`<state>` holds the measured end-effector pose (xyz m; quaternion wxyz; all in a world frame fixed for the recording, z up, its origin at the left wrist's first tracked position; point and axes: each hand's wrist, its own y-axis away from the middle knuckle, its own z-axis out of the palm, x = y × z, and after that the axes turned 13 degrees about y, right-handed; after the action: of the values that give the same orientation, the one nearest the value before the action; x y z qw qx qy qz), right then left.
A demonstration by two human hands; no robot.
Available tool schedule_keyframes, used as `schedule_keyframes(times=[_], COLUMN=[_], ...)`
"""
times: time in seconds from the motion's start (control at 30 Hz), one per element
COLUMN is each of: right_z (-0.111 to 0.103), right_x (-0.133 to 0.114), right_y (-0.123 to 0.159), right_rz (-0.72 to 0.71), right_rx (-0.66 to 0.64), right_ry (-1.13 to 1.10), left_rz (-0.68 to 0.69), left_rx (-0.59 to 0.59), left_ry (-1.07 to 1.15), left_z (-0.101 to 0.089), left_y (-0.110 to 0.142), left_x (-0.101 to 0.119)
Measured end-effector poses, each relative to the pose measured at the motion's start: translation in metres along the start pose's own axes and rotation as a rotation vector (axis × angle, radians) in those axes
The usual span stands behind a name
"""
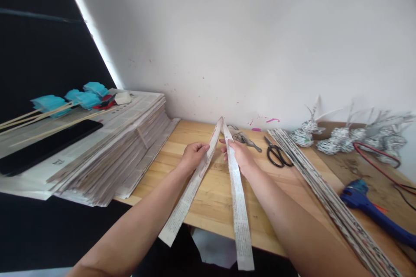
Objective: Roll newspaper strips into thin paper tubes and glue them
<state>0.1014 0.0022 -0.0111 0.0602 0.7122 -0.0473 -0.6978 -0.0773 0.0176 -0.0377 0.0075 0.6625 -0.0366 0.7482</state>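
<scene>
Two long newspaper strips meet at their far ends near the wall and spread apart toward me in a V. My left hand [194, 154] is closed on the left strip [188, 194] about a third of the way down. My right hand [239, 156] pinches the right strip [238, 207] at a similar height. Both strips hang past the front edge of the wooden table [214, 199].
A thick stack of newspapers [107, 156] lies at the left, with a black phone [45, 147] and blue-tipped sticks [65, 106] on top. Black scissors [276, 153], a bundle of rolled paper rods [328, 199], woven paper figures [341, 140] and a blue glue gun [370, 207] lie to the right.
</scene>
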Motion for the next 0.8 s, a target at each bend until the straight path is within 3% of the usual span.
schedule_keyframes(times=[0.1,0.3,0.47,0.63,0.8], right_z=[-0.002,-0.007,-0.013,-0.02,-0.024], right_x=[0.002,0.001,-0.003,0.002,0.008], right_y=[-0.004,-0.009,-0.012,-0.016,-0.021], right_rz=[-0.014,-0.04,-0.028,-0.038,-0.039], right_rx=[0.048,0.102,0.135,0.153,0.277], right_ry=[0.035,0.027,0.024,0.058,0.148], left_rz=[0.003,-0.151,-0.224,-0.311,-0.151], left_rx=[-0.039,-0.411,-0.512,-0.489,-0.332], left_ry=[0.008,0.081,0.126,0.176,0.109], left_z=[-0.001,-0.002,-0.008,-0.015,-0.02], left_y=[0.001,0.008,0.019,0.019,0.012], left_x=[0.0,0.004,0.009,0.013,0.024])
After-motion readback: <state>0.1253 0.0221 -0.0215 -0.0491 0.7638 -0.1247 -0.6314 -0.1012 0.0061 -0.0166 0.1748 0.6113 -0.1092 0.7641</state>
